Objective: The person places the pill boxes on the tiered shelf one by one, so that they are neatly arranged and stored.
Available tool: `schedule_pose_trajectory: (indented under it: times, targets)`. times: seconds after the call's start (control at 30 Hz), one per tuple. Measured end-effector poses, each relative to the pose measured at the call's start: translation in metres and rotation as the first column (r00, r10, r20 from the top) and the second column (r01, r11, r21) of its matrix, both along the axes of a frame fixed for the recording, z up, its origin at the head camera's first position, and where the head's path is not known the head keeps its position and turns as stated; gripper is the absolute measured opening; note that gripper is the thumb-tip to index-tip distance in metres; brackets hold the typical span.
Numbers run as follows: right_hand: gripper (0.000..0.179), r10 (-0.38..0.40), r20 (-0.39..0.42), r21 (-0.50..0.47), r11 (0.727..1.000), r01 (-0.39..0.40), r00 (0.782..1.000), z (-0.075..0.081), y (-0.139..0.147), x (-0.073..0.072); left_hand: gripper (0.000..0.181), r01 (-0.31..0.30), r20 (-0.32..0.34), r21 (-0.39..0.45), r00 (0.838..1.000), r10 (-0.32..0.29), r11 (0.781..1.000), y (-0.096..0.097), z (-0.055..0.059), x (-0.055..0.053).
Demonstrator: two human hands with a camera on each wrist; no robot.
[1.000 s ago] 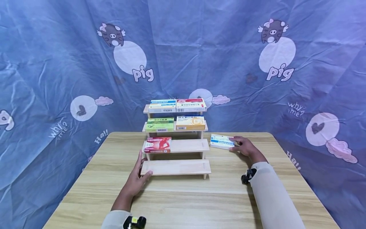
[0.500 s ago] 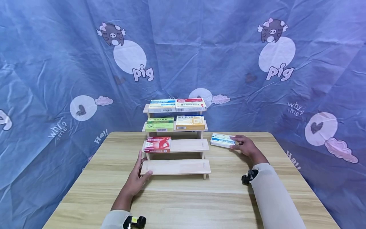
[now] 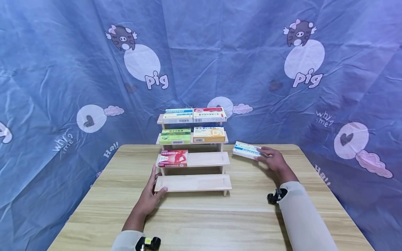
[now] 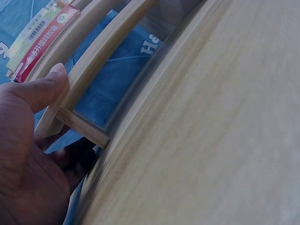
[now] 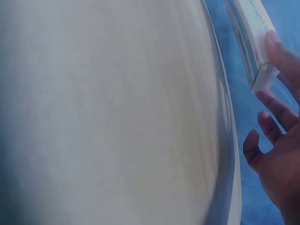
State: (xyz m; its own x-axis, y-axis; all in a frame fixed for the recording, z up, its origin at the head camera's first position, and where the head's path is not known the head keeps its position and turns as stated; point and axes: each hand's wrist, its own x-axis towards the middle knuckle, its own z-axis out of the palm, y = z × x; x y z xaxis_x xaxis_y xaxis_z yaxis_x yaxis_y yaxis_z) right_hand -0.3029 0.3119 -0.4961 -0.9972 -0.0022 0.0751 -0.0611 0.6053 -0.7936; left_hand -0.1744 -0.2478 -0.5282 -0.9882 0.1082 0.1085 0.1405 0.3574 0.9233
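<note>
My left hand [image 3: 150, 198] grips the left end of the lowest step of a wooden stepped rack [image 3: 209, 183]; in the left wrist view the thumb [image 4: 44, 89] lies on the board's edge and the fingers go behind it. To the right of the rack, my right hand [image 3: 272, 161] pinches a white and blue medicine box [image 3: 246, 150] by its right end. The right wrist view has the box [image 5: 253, 42] lifted off the table, held by the thumb and fingers, with the other fingers loosely bent. A red medicine box [image 3: 173, 158] lies on the third step down, on its left side.
On the top step lie a blue-white box [image 3: 178, 116] and a red-white box [image 3: 209, 115]. Below them are a green box [image 3: 175, 136] and an orange-white box [image 3: 208, 134]. The wooden table [image 3: 201, 226] meets a blue printed cloth [image 3: 251, 69] behind.
My right hand has raised the white and blue medicine box slightly and shifted it a little back and to the right. The left hand and the rack have stayed in place.
</note>
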Motion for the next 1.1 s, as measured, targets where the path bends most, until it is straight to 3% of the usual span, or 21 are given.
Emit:
schedule_pose_trajectory:
  times: [0.33,0.63,1.1]
  targets:
    - [0.062,-0.009,-0.089,0.028,1.000,0.012,0.996,0.007,0.000,0.002,0.106,0.004,-0.009,0.009,1.000,-0.004,1.000,0.000,-0.002,-0.001]
    - [0.064,-0.051,-0.112,0.026,0.998,0.054,0.992,0.018,-0.004,0.012,0.104,0.009,-0.021,-0.005,1.000,-0.009,1.000,0.000,-0.001,-0.001]
    - [0.065,-0.063,-0.164,-0.081,0.995,0.050,0.984,0.048,-0.010,0.032,0.104,0.002,-0.054,-0.018,0.999,-0.003,1.000,0.000,-0.001,0.001]
